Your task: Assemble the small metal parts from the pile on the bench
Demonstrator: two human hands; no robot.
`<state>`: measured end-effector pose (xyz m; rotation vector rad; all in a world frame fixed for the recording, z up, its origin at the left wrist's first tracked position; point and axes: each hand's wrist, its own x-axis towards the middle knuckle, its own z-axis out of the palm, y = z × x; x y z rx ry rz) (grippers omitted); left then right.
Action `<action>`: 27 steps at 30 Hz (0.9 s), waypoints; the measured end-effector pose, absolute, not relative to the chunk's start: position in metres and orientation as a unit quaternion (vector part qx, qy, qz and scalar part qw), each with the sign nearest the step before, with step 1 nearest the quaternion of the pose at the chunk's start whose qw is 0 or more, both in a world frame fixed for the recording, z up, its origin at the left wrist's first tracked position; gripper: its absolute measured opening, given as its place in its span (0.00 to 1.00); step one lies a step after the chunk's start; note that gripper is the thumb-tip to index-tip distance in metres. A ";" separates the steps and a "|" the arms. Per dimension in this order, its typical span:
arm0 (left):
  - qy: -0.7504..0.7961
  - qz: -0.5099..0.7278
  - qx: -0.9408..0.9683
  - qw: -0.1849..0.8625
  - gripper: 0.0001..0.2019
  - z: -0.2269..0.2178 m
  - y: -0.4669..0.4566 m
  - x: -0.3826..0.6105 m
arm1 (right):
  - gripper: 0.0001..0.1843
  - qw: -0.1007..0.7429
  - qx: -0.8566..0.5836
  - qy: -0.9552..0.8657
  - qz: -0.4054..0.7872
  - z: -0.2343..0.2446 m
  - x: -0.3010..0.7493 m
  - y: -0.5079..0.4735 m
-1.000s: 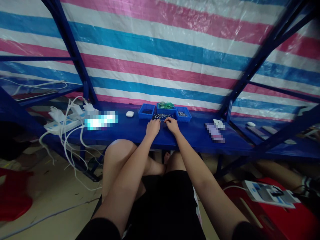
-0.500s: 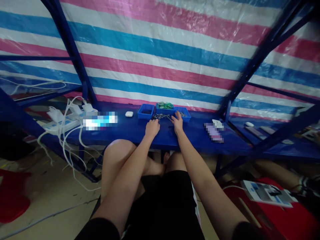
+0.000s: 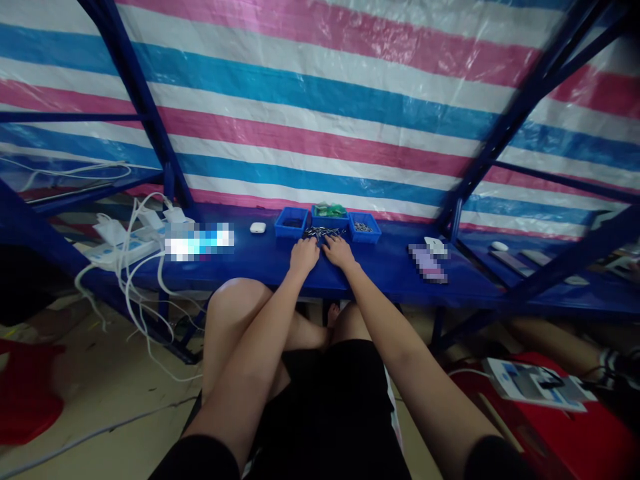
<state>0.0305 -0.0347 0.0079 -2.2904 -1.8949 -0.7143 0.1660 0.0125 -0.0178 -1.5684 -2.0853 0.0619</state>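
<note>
A loose pile of small dark and silver metal pieces (image 3: 327,232), too small to name surely, lies on the blue tabletop. My left hand (image 3: 304,256) is at the pile's near left edge, fingers bent together; whatever they pinch is hidden. My right hand (image 3: 340,252) rests close beside it at the near right edge, fingers slightly apart and touching the pile. Behind the pile stand a left blue bin (image 3: 278,231) with dark pieces inside, a middle blue bin (image 3: 345,219) with green plastic packets (image 3: 329,210), and a right blue bin (image 3: 371,237) holding small silver pieces.
A small white case (image 3: 258,228) sits left of the bins. Farther left is a power strip (image 3: 135,252) with chargers and hanging white cables. A purple phone (image 3: 427,265) lies on the right. Blue metal posts (image 3: 150,113) frame the bench (image 3: 240,257) before a striped tarp (image 3: 320,120).
My right hand has moved left and nearer, from the right bin's edge to the pile beside my left hand. My left hand has barely moved.
</note>
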 end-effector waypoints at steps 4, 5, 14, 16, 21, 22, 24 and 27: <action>-0.624 -0.229 -0.746 0.033 0.14 0.009 -0.036 0.031 | 0.21 0.262 -0.592 -0.762 0.016 -0.014 0.166 0.009; -0.624 -0.230 -0.746 0.033 0.14 0.009 -0.036 0.031 | 0.21 0.270 -0.599 -0.754 0.008 -0.012 0.166 0.008; -0.620 -0.233 -0.749 0.037 0.14 0.009 -0.035 0.030 | 0.17 0.261 -0.667 -0.698 -0.019 -0.006 0.166 -0.002; -0.622 -0.231 -0.747 0.036 0.14 0.009 -0.036 0.031 | 0.15 0.261 -0.665 -0.700 -0.026 -0.005 0.166 -0.003; -0.621 -0.233 -0.747 0.036 0.14 0.008 -0.035 0.031 | 0.15 0.261 -0.658 -0.705 -0.036 -0.005 0.169 -0.004; -0.621 -0.233 -0.747 0.036 0.14 0.008 -0.035 0.031 | 0.15 0.265 -0.654 -0.707 -0.033 -0.005 0.170 -0.004; -0.622 -0.234 -0.746 0.037 0.14 0.008 -0.034 0.031 | 0.16 0.284 -0.635 -0.718 -0.019 -0.005 0.171 -0.002; -0.618 -0.237 -0.749 0.041 0.13 0.007 -0.033 0.030 | 0.16 0.323 -0.567 -0.757 0.032 -0.006 0.172 0.001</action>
